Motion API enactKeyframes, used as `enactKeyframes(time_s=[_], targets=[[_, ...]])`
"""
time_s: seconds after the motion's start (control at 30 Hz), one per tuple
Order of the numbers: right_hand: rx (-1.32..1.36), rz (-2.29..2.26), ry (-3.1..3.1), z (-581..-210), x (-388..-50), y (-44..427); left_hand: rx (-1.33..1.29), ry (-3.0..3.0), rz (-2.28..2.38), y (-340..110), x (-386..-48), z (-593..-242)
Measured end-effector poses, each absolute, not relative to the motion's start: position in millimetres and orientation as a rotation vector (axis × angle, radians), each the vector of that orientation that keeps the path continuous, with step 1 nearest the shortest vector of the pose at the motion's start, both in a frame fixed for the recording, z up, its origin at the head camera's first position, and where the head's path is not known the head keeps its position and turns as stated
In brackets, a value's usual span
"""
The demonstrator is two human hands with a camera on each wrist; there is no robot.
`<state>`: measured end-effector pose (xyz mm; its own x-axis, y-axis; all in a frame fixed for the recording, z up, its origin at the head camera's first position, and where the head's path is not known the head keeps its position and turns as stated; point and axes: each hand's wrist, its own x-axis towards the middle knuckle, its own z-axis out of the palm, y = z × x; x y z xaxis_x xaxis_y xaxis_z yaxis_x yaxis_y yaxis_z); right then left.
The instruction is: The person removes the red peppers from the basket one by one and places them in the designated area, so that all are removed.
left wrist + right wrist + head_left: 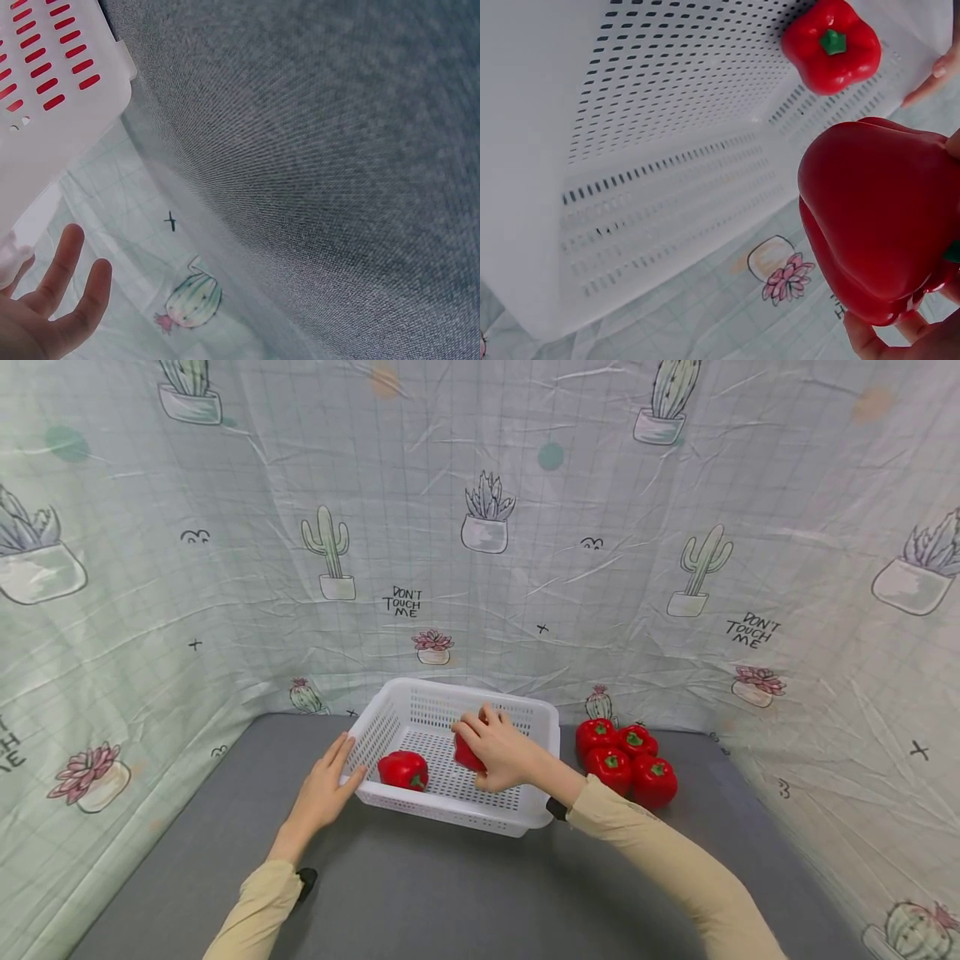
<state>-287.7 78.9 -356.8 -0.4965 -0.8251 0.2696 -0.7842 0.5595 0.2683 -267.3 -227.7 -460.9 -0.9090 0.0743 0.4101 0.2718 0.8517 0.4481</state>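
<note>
My right hand [501,752] grips a red bell pepper [467,755] over the white perforated basket [450,810]; in the right wrist view this bell pepper [885,214] looks large, with fingers around its edge. A second red bell pepper [403,770] lies inside the basket, towards its left end, its green stem facing the front. At the basket's left rim rests my left hand [321,787], fingers extended along the outside and thumb near the front corner. In the left wrist view the fingers of this left hand [56,300] look spread and loosely straight beside the basket wall [82,135].
Several red bell peppers [626,762] stand grouped to the right of the basket, stems up. The grey tabletop [435,893] extends in front of the basket. A patterned cloth [480,593] with cactus drawings hangs behind and along both sides.
</note>
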Motion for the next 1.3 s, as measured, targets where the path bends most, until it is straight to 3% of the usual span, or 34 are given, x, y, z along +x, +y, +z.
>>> enactKeyframes(time_s=[1.3], targets=[[1.111, 0.136, -2.327, -366.3, -245.3, 163.0, -0.261, -2.642, -0.731, -228.1, -268.2, -461.7]])
